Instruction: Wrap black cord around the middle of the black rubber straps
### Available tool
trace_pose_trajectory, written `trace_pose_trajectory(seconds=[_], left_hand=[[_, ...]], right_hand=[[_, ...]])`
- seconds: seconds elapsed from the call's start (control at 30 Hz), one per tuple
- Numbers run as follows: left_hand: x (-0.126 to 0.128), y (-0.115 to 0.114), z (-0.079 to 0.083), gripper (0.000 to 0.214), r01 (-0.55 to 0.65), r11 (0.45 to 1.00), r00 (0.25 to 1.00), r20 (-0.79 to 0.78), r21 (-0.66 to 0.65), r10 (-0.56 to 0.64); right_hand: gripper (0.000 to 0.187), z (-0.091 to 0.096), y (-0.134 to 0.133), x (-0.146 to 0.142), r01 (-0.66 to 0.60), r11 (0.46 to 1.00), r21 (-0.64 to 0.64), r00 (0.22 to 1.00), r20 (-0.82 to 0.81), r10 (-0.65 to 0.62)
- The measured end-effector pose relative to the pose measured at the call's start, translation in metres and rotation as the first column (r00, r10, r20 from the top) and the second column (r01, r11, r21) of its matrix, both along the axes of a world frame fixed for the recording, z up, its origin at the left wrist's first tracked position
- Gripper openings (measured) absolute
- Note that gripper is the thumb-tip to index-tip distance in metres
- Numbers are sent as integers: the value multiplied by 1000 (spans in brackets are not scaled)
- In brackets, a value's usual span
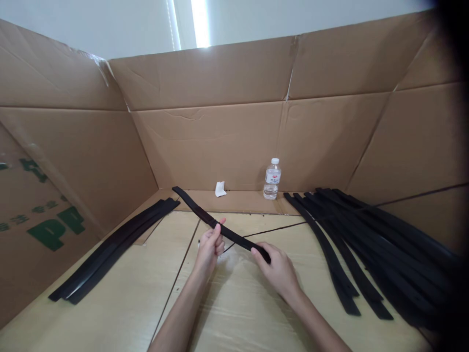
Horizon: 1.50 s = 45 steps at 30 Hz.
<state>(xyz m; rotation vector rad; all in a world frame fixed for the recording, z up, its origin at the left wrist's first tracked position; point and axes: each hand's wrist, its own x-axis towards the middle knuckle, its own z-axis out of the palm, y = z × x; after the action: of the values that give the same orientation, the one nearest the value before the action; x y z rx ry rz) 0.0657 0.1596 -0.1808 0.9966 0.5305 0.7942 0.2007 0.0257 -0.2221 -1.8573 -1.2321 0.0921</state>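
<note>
Black strip (pixel 236 238) in both hands, you have it over the worktop (pixel 120 308), your left hand's (pixel 211 246) grip pinching it near its middle and your right hand's (pixel 277 269) pinching the near end. More strips (pixel 117 247) lie at your left, a bigger bunch (pixel 388 259) at your right, and a bottle (pixel 271 178) stands by the back cardboard wall (pixel 212 142).

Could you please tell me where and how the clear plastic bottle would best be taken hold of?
Probably around the label on the upright bottle, coming from the front: its body looks rounded there, the cardboard wall stands behind it, and black strips lie to its right.
</note>
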Motion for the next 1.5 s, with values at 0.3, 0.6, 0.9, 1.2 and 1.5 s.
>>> trace_pose_trajectory(seconds=[0.3,0.6,0.9,1.2,1.5], left_hand=[[5,1,-7,91,-43,997,987,-152,59,52],[7,0,-8,92,-88,991,975,-194,103,106],[5,4,-15,79,-163,975,962,-194,150,191],[8,-4,-11,56,-47,998,984,-172,41,54],[6,-6,-5,53,51,994,989,-143,92,-37]], right_hand=[[14,-2,0,0,-30,962,272,988,156,-13],[20,1,-2,-1,-33,983,181,982,189,-2],[18,-2,0,2,-82,993,87,988,136,70],[11,-10,1,1,-169,982,86,968,203,149],[30,-6,3,4,-138,987,85,965,236,115]])
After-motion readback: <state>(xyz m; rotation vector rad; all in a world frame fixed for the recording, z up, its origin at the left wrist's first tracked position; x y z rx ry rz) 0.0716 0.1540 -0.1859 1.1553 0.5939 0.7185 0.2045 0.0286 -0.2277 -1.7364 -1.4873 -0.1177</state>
